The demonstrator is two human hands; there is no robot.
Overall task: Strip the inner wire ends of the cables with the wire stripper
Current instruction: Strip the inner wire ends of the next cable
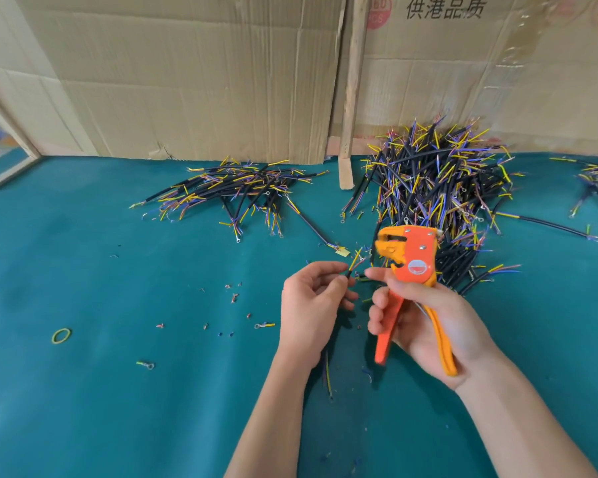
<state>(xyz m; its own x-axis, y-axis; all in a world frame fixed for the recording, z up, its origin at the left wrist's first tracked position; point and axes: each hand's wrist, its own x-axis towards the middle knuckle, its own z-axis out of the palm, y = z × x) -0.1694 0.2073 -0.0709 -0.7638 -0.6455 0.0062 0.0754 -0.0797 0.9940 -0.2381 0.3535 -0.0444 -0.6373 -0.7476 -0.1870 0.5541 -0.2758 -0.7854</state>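
Left hand: we saw the left hand [309, 305] pinching a short black cable [351, 270] just left of the stripper.
Right hand: the right hand [425, 319] held the orange stripper [408, 260] by its handles, head up.
Wire ends: we saw yellow and blue tips pointing at the stripper's head, not touching.
Big pile: the cable pile [435, 188] lay behind the stripper.
Small pile: another pile [235, 188] lay far left of it.

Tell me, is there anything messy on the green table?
Yes. Tiny snipped wire bits lie scattered on the green table left of the left hand, and a loose rubber band sits far from the cable piles.
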